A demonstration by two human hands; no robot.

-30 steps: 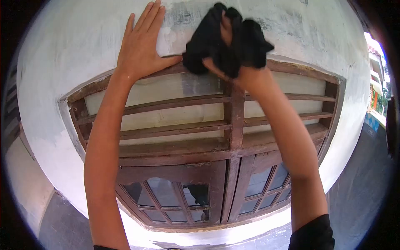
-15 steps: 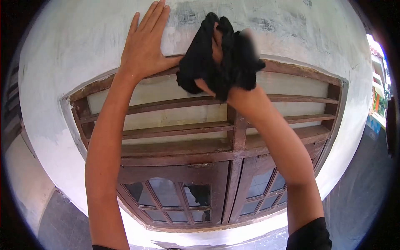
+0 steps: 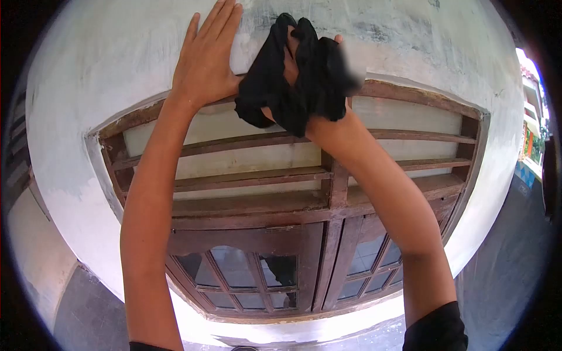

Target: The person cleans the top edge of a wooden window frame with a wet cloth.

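My left hand (image 3: 206, 65) lies flat against the pale plastered wall (image 3: 404, 35), fingers spread upward, with the thumb just over the top edge of the window frame (image 3: 418, 100). To its right, a crumpled black cloth (image 3: 264, 73) is bunched in my right hand (image 3: 290, 67). The cloth covers most of that hand, leaving bits of skin showing between the folds. It overlaps the wall and the frame's upper edge in this view. Dark grey smudges mark the plaster above the cloth.
Brown wooden slats (image 3: 252, 177) cross the upper window opening. Below them are paned wooden shutters (image 3: 234, 269) with reflective glass. A grey floor (image 3: 497, 281) shows at the lower right, and a bright outdoor area (image 3: 531, 111) lies beyond the wall's right side.
My right hand and the black cloth have moved slightly left and up, closer to my left hand. The left hand stays nearly in place on the wall.
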